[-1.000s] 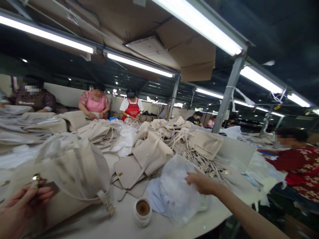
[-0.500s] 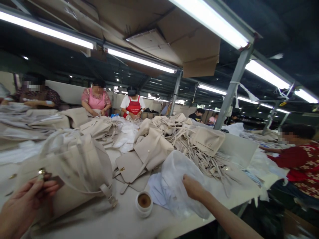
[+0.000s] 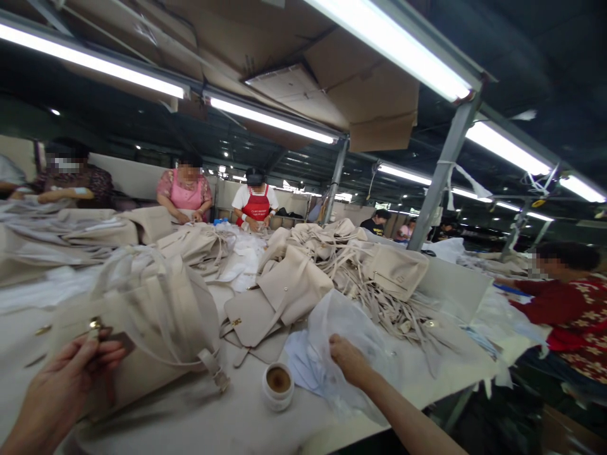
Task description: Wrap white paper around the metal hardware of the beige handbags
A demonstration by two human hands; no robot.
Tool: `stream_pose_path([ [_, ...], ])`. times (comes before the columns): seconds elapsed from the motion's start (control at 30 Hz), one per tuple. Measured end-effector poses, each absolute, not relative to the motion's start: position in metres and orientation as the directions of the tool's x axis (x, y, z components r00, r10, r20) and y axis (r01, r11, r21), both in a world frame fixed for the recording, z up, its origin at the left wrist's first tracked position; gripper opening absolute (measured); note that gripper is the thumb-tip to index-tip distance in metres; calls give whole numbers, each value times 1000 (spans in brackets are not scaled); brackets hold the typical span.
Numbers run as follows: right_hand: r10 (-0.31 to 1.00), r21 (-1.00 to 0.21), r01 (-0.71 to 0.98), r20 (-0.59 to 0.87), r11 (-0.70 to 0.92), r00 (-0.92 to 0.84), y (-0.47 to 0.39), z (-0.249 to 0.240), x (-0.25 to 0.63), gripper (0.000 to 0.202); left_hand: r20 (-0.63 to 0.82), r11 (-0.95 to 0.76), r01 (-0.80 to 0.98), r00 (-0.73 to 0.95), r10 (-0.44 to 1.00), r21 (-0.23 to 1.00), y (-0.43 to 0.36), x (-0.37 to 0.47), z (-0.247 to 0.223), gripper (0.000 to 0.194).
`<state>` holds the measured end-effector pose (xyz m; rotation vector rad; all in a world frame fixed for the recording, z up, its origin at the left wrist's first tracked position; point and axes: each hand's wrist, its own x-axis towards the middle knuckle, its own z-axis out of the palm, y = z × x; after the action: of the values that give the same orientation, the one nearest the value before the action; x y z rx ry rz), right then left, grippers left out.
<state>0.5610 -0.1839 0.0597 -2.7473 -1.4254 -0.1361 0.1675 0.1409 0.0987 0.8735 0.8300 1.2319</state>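
At the lower left, my left hand point(image 3: 80, 370) pinches the gold clasp and strap end of a beige bag point(image 3: 190, 309), which lies tilted on the table point(image 3: 199, 417). My right hand point(image 3: 348, 360) is closed at a clear plastic bag point(image 3: 341, 316); its fingertips are partly hidden. Pale blue cloth point(image 3: 301, 363) lies beside the plastic. Between my hands stands a small white jar point(image 3: 277, 387), open, with brown contents.
Behind my hands lie heaps of beige bags point(image 3: 298, 278) and straps point(image 3: 389, 309). Several people work across the table, one in a red apron point(image 3: 256, 205). A person in a patterned red top point(image 3: 569, 316) is at the right. A metal post point(image 3: 443, 170) rises behind.
My right hand has moved left across the clear plastic bag. My left hand still holds the clasp, and it appears slightly further right as the view shifts.
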Motion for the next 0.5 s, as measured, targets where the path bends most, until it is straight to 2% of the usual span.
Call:
stream_pose_path([
  [0.17,747,-49,770,209,-636,631,-169,47,557,32,-85,142,-429,149,985,892,130,167,110,8],
  [0.4,700,-263,768,317,-584,640,-191,83,569,26,-36,114,-434,184,982,894,128,164,108,7],
  [0.5,672,-333,745,324,-578,666,-207,101,568,41,20,72,-440,202,979,895,132,165,101,10],
])
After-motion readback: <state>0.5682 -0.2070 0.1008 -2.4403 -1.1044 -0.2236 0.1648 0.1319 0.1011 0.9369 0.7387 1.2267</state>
